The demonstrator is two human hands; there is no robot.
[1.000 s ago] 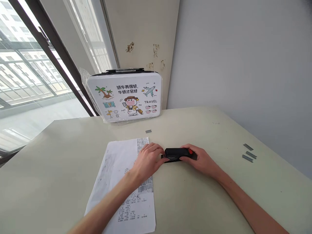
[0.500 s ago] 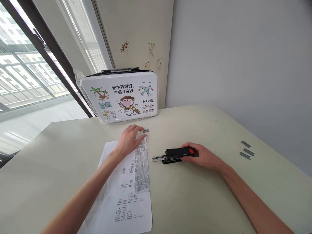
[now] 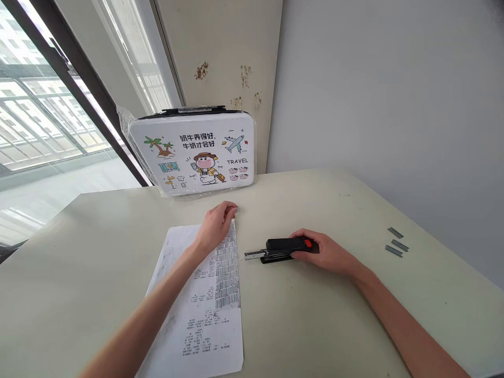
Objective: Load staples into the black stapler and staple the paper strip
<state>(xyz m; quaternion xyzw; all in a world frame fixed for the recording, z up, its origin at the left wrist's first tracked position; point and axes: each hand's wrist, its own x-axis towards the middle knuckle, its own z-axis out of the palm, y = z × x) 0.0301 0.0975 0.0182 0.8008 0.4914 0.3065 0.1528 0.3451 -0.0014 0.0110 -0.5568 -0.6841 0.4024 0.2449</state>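
Resting under right hand [image 3: 326, 253], stapler [image 3: 280, 248], left hand [image 3: 215, 224] apart

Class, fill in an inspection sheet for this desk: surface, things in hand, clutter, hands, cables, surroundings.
Surface: pale table, matt, lightly marked.
Things in hand: black stapler with a red tab, its metal staple tray slid out to the left; small staple strip at the left fingertips, mostly hidden by them.
Clutter: printed sheet under the left forearm; three loose staple strips near the right edge.
Hands: left hand pinches at the small strip; right hand rests on the stapler's rear end.
Cables: nothing seen.
Surroundings: white cartoon-printed case in plastic wrap, upright at the back; window to the left; stained wall panel; grey wall to the right.
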